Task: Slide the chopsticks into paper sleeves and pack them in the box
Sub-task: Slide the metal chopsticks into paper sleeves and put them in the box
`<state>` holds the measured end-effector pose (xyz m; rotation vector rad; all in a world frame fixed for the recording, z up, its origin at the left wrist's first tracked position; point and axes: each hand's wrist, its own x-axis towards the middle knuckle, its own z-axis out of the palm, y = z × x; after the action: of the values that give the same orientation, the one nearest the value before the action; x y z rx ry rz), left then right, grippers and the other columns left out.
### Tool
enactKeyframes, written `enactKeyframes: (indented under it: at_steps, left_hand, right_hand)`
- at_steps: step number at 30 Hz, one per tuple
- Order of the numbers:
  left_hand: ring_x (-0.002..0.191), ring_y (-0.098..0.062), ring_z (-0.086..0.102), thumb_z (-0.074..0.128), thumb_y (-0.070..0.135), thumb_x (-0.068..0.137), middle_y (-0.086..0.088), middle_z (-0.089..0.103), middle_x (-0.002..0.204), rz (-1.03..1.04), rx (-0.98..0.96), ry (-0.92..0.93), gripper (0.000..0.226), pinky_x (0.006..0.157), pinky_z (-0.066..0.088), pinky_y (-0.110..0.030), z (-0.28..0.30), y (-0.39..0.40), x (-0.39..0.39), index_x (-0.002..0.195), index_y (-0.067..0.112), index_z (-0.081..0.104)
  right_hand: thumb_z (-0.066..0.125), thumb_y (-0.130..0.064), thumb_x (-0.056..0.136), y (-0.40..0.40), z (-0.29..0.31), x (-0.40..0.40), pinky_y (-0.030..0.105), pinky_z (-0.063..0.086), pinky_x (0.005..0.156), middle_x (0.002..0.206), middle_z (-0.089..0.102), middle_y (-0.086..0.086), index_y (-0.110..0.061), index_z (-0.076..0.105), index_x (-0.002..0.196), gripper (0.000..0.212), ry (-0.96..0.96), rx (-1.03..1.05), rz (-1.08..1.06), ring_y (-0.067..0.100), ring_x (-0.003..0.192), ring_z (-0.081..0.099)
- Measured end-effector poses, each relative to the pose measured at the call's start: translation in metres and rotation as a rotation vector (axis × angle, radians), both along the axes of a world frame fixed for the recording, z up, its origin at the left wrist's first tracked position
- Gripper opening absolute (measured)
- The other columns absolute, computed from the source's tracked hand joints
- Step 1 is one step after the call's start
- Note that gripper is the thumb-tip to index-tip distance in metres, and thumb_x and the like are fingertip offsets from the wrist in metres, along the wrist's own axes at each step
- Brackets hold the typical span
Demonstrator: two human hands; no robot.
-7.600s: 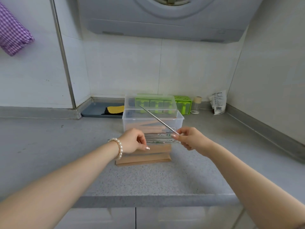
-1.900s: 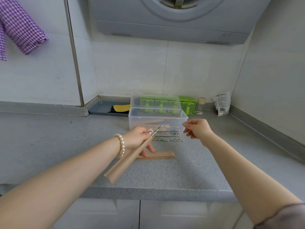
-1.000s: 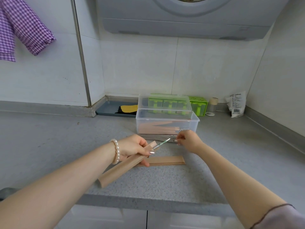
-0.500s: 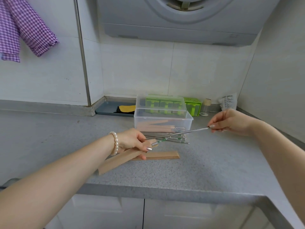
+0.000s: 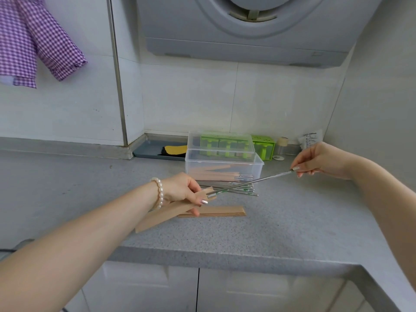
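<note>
Gripping a brown paper sleeve (image 5: 171,212), your left hand (image 5: 180,190) holds it above the near part of the grey countertop (image 5: 292,226). Your thumb lies on top of the sleeve and your fingers curl beneath it, and a pearl bracelet (image 5: 158,195) sits on that wrist. The sleeve's long axis runs from lower left, toward you, up to the right, with its open mouth at the upper right end by your thumb. A metal chopstick (image 5: 249,182) has its near tip at that mouth, by your thumbnail; you cannot tell whether the tip is already inside. Its long axis follows nearly the same line as the sleeve, rising to the right and away from you. Your right hand (image 5: 319,161) pinches the far end of the chopstick between thumb and forefinger, well apart from your left hand.

Just beyond the held sleeve, a flat stack of empty sleeves (image 5: 222,211) lies on the countertop, its length running left to right. Farther back, loose chopsticks (image 5: 236,190) lie on the surface, also pointing left to right, just in front of the clear plastic box (image 5: 256,170). Inside the box, sleeved chopsticks (image 5: 216,175) lie lengthwise with metal ends showing at the right. A clear lid (image 5: 221,140) stands behind the box, with green containers (image 5: 263,145) beyond it near the wall. A purple checked cloth (image 5: 33,41) hangs at the upper left.
</note>
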<state>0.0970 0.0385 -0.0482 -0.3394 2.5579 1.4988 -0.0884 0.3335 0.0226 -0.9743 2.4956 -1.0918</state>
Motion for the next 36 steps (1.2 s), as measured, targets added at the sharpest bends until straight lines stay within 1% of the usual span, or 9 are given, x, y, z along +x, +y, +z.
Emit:
enactKeyframes:
  at_steps: [2,4,8,16,22,26,32,34,36]
  left_hand:
    - [0.059,-0.012,0.068,0.069,0.007,0.08,-0.002,0.069,0.074,-0.024,-0.014,0.015,0.006,0.051,0.053,-0.021,0.001,0.005,-0.002,0.078,0.011,0.067]
    - [0.061,-0.012,0.068,0.07,0.009,0.079,-0.002,0.07,0.074,-0.062,-0.039,0.037,0.007,0.063,0.055,-0.022,0.001,0.01,-0.005,0.075,0.014,0.067]
    - [0.066,-0.015,0.069,0.071,0.011,0.078,-0.008,0.07,0.083,-0.092,-0.032,0.068,0.006,0.084,0.053,-0.034,0.001,0.02,-0.011,0.075,0.016,0.069]
    - [0.057,-0.013,0.068,0.07,0.004,0.078,-0.004,0.07,0.061,-0.051,0.064,0.083,0.003,0.06,0.055,-0.023,0.005,0.026,-0.014,0.077,0.006,0.069]
    - [0.055,-0.014,0.068,0.07,0.001,0.077,-0.007,0.069,0.065,-0.04,0.072,0.07,0.003,0.058,0.057,-0.023,0.005,0.024,-0.014,0.077,0.003,0.068]
    - [0.054,-0.016,0.068,0.069,-0.004,0.076,-0.007,0.069,0.065,-0.002,0.119,0.075,0.005,0.055,0.057,-0.024,0.002,0.022,-0.017,0.079,0.0,0.068]
    - [0.06,-0.015,0.069,0.071,0.0,0.076,-0.011,0.07,0.081,-0.01,0.076,0.112,0.009,0.067,0.059,-0.025,0.004,0.017,-0.028,0.081,0.007,0.069]
    - [0.07,-0.017,0.069,0.072,0.006,0.076,-0.008,0.07,0.085,-0.018,0.041,0.122,0.018,0.077,0.057,-0.029,0.006,0.019,-0.034,0.093,0.006,0.069]
    - [0.09,-0.016,0.064,0.074,0.023,0.075,0.001,0.067,0.095,0.017,-0.101,0.161,0.038,0.086,0.052,-0.029,0.011,0.018,-0.041,0.109,0.009,0.064]
  right_hand:
    - [0.066,0.003,0.079,-0.004,-0.001,0.003,0.013,0.04,0.047,0.06,0.067,0.004,-0.008,0.072,0.073,0.014,0.017,0.032,0.013,0.008,0.05,0.047]
    - [0.067,0.0,0.079,-0.011,-0.002,0.009,0.013,0.041,0.049,0.062,0.069,0.002,-0.01,0.073,0.075,0.012,0.023,0.049,0.037,0.008,0.051,0.049]
    - [0.066,0.0,0.08,-0.035,-0.01,0.023,0.017,0.049,0.056,0.066,0.073,-0.003,-0.014,0.072,0.086,0.016,0.027,0.043,0.109,0.006,0.054,0.06]
    - [0.069,0.001,0.077,-0.078,-0.032,0.045,0.026,0.057,0.069,0.071,0.073,0.009,-0.01,0.067,0.103,0.029,-0.077,-0.069,0.178,0.016,0.065,0.071]
    - [0.066,0.006,0.078,-0.095,-0.041,0.051,0.02,0.056,0.059,0.07,0.074,0.004,-0.008,0.065,0.103,0.029,-0.188,-0.129,0.211,0.019,0.067,0.072]
    - [0.065,0.003,0.08,-0.097,-0.046,0.049,0.022,0.058,0.063,0.071,0.074,0.004,-0.01,0.065,0.103,0.027,-0.209,-0.122,0.207,0.018,0.069,0.072]
    - [0.064,-0.001,0.08,-0.093,-0.052,0.032,0.027,0.057,0.057,0.067,0.072,0.01,-0.004,0.069,0.08,0.006,-0.352,-0.269,0.121,0.018,0.056,0.068]
    - [0.062,0.003,0.081,-0.091,-0.052,0.026,0.025,0.055,0.052,0.063,0.07,0.01,-0.001,0.068,0.076,0.008,-0.378,-0.314,0.093,0.018,0.052,0.066]
    - [0.061,0.004,0.081,-0.086,-0.049,0.017,0.023,0.054,0.051,0.061,0.07,0.01,0.001,0.067,0.077,0.008,-0.37,-0.347,0.032,0.017,0.051,0.066]
